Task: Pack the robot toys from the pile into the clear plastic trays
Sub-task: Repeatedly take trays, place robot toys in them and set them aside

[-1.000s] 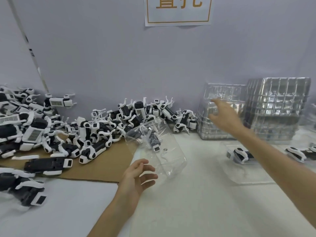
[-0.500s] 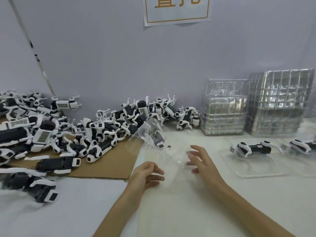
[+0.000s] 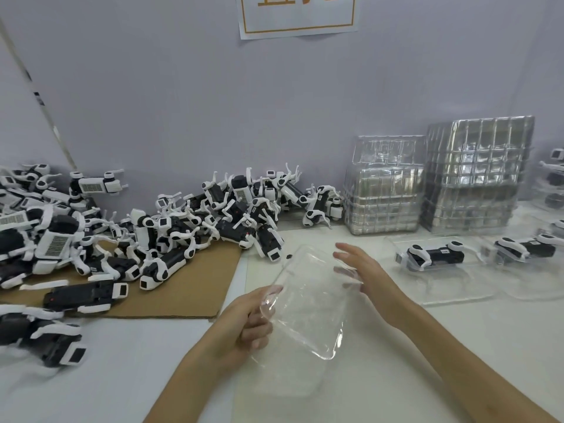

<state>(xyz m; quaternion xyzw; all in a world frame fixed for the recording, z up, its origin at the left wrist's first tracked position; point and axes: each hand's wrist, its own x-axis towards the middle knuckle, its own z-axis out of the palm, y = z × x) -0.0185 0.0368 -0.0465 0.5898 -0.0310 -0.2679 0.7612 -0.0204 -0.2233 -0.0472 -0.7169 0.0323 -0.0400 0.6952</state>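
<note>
Left hand (image 3: 247, 319) grips the near left edge of an empty clear plastic tray (image 3: 308, 303), fingers curled round it. The right hand (image 3: 366, 270) lies with fingers straight and spread at the tray's far right edge, some showing through the plastic. The tray is glossy, rounded at the corners, and tilted above the white table (image 3: 427, 355). It sits between the pile of black-and-white robot toys (image 3: 183, 227) on cardboard (image 3: 189, 291) and a packed toy (image 3: 433, 254).

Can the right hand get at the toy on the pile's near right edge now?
Probably yes. The right hand is open, gripping nothing, and that toy lies uncovered just left of it. Only the clear tray, gripped by the left hand, reaches partly across the way.
</note>
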